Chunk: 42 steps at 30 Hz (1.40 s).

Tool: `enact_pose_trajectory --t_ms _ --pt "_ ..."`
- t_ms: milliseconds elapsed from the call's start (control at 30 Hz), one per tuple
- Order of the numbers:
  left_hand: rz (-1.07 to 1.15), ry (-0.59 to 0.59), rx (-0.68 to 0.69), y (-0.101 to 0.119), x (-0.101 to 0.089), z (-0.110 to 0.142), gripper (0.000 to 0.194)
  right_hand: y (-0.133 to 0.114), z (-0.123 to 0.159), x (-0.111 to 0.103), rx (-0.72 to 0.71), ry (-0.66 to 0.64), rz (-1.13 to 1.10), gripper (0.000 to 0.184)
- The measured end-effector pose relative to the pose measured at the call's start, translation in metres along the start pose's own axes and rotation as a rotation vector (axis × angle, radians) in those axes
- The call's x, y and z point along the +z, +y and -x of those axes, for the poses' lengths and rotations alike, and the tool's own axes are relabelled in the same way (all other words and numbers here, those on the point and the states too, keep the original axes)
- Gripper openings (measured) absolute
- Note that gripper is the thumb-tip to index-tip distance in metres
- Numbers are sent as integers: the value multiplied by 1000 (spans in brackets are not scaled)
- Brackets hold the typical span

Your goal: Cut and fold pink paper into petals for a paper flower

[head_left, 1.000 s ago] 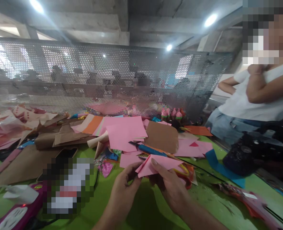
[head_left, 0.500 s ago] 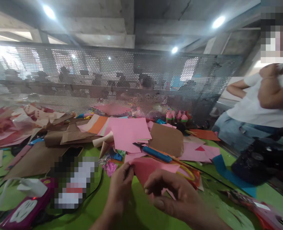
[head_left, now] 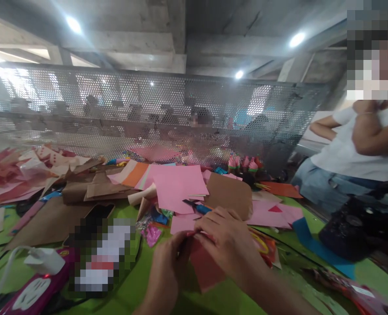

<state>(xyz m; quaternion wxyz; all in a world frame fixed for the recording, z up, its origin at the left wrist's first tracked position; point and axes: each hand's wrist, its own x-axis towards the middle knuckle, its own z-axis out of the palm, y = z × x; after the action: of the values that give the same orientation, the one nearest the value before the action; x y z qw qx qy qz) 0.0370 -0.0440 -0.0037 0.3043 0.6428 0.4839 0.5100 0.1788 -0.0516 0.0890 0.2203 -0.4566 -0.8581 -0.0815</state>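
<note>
A sheet of reddish-pink paper [head_left: 206, 270] hangs down between my two hands, just above the green tabletop. My left hand [head_left: 167, 262] is closed on its upper left edge, thumb and fingers pinched together. My right hand [head_left: 228, 240] reaches over from the right. Its fingers press on the paper's top edge beside the left fingertips and cover part of the sheet. Right beyond the right hand lies a blue-handled craft knife [head_left: 203, 210], partly hidden by the fingers.
Pink sheets [head_left: 180, 183] and brown paper [head_left: 228, 192] lie beyond the hands. A pink wrapper [head_left: 152, 235], a phone [head_left: 97, 214] and a purple power strip [head_left: 38, 288] are to the left. A person [head_left: 367, 140] stands at the right, behind a black machine [head_left: 344, 232].
My right hand has moved up and left from beside the paper, and its fingers now press on the top edge. The paper now hangs lower, toward me.
</note>
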Motion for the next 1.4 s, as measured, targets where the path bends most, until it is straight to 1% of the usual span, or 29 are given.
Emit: enact_pose_trajectory --t_ms 133,200,467,567,733,800,867,933,1067,1133,1300,1400 --pt "214 26 -57 -8 10 -1 27 0 1 5 23 -15 10 7" --pt "269 21 -68 -9 11 -1 26 -1 2 6 29 -28 11 7" --pt "382 -25 -85 -9 2 -3 19 -1 0 8 34 -40 -9 7" --pt "401 -32 -75 -4 -2 -4 19 2 0 10 35 -55 -11 9" --pt "482 8 -101 7 -8 -5 14 9 5 11 56 -61 23 17" --pt "510 14 -101 8 -8 -4 11 12 7 13 56 -47 25 26" --pt "513 35 -97 7 -8 -4 14 16 9 16 44 -21 34 38" --pt "500 67 -94 7 -8 -4 17 21 11 22 33 24 58 42" --pt "491 98 -93 12 -9 -3 13 27 14 31 0 149 131 37" --pt "475 112 -103 13 -9 -2 13 27 15 34 -24 182 175 33" --pt "431 119 -110 6 -8 -2 9 21 14 37 -34 202 233 20" --pt "435 116 -114 4 -7 -2 6 17 14 37 -66 192 213 17"
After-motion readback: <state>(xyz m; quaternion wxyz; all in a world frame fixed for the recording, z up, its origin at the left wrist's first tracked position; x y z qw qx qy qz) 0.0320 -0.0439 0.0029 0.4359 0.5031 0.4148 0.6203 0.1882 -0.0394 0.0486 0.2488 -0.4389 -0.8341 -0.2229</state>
